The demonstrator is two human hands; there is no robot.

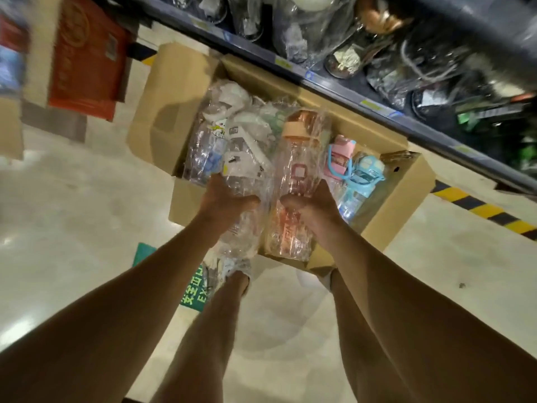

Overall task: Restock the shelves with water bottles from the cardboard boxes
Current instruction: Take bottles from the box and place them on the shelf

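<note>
head view: i'm gripping one wrapped bottle per hand over the cardboard box [386, 225], left hand [225, 200] on clear bottle [247, 181], right hand [315, 203] on orange bottle [299, 161]; light, stiff, slippery film, so i'm holding mid-body.

I see a shop aisle: a price-tagged shelf [334, 80] of wrapped goods at upper right, an open cardboard box [186, 109] of bottles on the floor.

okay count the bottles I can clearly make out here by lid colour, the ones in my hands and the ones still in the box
White lid: 1, held by the left hand, white-lidded bottle
Orange lid: 1, held by the right hand, orange-lidded bottle
Pink lid: 1, in the cardboard box, pink-lidded bottle
Blue lid: 1, in the box, blue-lidded bottle
Total: 4; other wrapped ones are too blurred to count.
</note>
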